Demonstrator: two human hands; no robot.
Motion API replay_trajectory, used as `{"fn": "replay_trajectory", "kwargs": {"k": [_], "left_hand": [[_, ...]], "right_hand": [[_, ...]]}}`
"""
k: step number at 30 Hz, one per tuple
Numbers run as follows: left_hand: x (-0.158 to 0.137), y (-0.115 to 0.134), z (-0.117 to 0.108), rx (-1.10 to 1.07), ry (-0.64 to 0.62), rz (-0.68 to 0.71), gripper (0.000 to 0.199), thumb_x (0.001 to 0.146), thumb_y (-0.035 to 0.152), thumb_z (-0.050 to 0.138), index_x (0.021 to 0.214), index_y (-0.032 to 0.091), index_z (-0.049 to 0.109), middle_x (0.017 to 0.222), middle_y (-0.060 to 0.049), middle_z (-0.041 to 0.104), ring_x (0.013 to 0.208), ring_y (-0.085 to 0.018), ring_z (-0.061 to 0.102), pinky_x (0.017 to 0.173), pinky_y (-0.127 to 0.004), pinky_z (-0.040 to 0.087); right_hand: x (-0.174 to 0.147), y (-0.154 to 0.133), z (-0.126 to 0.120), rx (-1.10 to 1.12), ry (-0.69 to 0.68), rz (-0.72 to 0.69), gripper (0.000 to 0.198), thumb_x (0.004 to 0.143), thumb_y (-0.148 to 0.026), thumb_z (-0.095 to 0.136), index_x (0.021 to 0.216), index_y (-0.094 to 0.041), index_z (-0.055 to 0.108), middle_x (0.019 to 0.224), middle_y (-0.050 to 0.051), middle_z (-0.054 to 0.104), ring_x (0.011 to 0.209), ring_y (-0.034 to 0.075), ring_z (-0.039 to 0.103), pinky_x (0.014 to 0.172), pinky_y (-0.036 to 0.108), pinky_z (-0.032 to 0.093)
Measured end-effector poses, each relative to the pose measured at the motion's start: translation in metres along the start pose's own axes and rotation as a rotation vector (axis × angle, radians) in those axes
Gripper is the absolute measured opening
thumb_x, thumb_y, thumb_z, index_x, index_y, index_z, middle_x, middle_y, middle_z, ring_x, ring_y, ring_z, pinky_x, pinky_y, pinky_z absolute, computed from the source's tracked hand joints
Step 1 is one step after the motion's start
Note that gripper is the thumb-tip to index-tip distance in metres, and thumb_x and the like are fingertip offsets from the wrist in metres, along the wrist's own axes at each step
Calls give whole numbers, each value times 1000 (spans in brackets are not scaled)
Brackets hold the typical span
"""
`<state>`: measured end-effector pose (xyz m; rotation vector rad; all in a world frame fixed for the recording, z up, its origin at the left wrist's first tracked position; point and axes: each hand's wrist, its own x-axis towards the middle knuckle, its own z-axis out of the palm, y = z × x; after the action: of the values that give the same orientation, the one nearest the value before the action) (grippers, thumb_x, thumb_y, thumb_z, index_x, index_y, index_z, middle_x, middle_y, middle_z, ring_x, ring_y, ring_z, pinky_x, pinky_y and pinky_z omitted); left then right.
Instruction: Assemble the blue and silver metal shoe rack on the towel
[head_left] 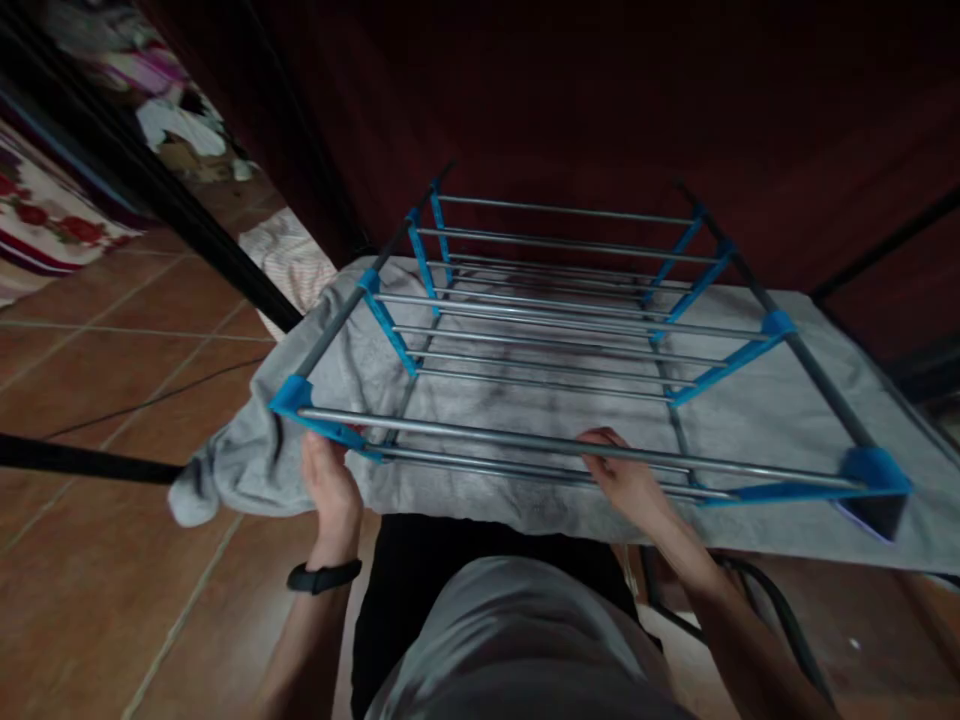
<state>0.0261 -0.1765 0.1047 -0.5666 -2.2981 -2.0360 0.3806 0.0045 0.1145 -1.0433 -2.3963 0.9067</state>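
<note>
A black pole (82, 462) lies across the tiled floor (112, 560) at the far left; a patterned rug (45, 215) sits at the floor's far left corner, with a striped cloth (292, 255) beside a dark upright bar (180, 215); a grey towel (450, 400) is spread out flat, its left end bunched and hanging over the edge near the left hand; on the towel stands a rack (555, 330) of grey metal rods joined by blue plastic brackets, reaching from the towel's near edge to its far edge; the left hand (330, 490), a black band (324, 577) on its wrist, is at the rack's near left corner, its fingers curled around the blue bracket (300, 395) there, thumb up; the right hand (626, 480) is at the middle of the near edge, its fingers closed over the lower front rod (525, 470); at the near right corner sits another blue corner piece (874, 470); behind everything hangs a dark red curtain (600, 100).
</note>
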Motion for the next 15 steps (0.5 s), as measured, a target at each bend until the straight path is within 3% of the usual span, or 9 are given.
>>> {"fn": "replay_trajectory", "kwargs": {"k": [3, 6, 11, 15], "left_hand": [[-14, -11, -8, 106, 44, 118, 37, 94, 46, 48, 116, 18, 58, 111, -8, 62, 99, -19, 61, 85, -34, 54], [-23, -23, -15, 153, -33, 126, 40, 90, 37, 53, 126, 19, 52, 117, -10, 60, 106, -20, 59, 90, -35, 51], [-29, -36, -21, 286, -165, 137, 39, 88, 29, 53, 126, 22, 52, 112, -7, 57, 96, -18, 59, 85, -34, 51], [-29, -37, -17, 327, -208, 139, 25, 84, 25, 54, 109, 22, 56, 104, -5, 56, 93, -19, 58, 79, -33, 52]], "right_hand": [[37, 5, 13, -79, -304, -66, 24, 94, -28, 43, 103, -24, 64, 109, 6, 65, 107, 21, 58, 99, 37, 45], [61, 9, 27, -169, -495, -96, 23, 93, -24, 45, 107, -23, 63, 111, 5, 65, 107, 20, 58, 97, 35, 45], [79, 3, 44, -332, -593, -197, 24, 92, -18, 44, 108, -19, 62, 113, 9, 63, 103, 20, 60, 91, 33, 48], [81, 0, 56, -474, -555, -232, 28, 90, -14, 43, 113, -18, 60, 119, 11, 62, 104, 22, 61, 88, 34, 48]]}}
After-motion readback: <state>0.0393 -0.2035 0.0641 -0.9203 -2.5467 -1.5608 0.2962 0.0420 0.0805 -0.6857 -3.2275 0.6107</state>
